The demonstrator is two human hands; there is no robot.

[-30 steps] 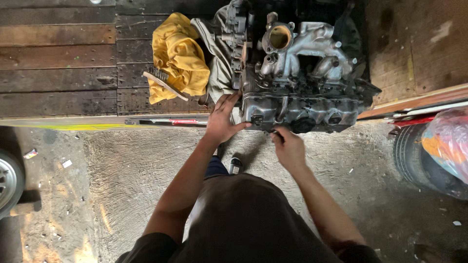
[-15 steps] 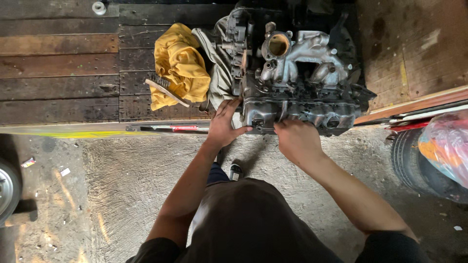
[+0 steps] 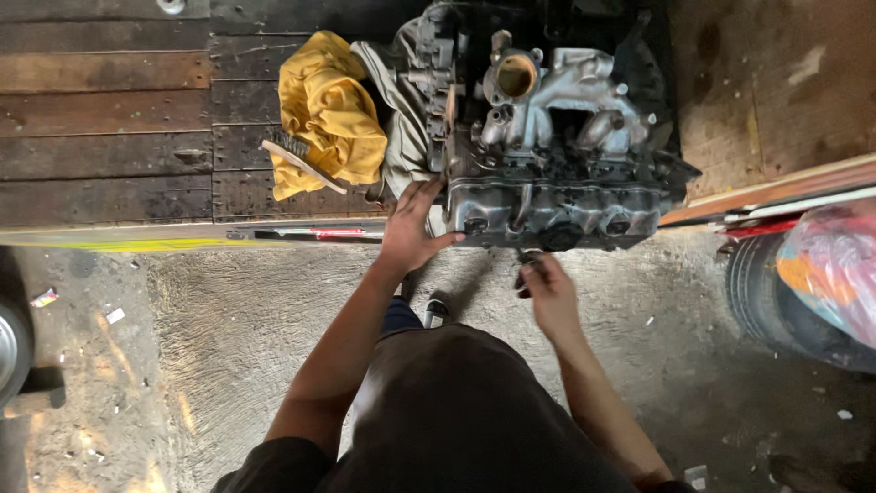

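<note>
Grey, grimy engine point(image 3: 557, 173) at twelve o'clock; yellow cloth point(image 3: 328, 119) at eleven; dark brown planks point(image 3: 109, 119) at ten; red-orange plastic bag point(image 3: 830, 274) at three.

Directly ahead of the left hand's point(image 3: 412, 228) fingers point(image 3: 429, 194), passage is blocked by the engine block point(image 3: 547, 215), against whose near face they are pressed. To their left, room is taken by a grey cloth point(image 3: 399, 119), a yellow rag point(image 3: 328, 119) and a wire brush point(image 3: 301, 162) on the wooden deck point(image 3: 109, 119). Below the right hand's point(image 3: 546, 290) fingers point(image 3: 527, 274), open concrete floor point(image 3: 237, 319) is left free. Far to their right, the way is closed by a tyre point(image 3: 771, 301).
</note>
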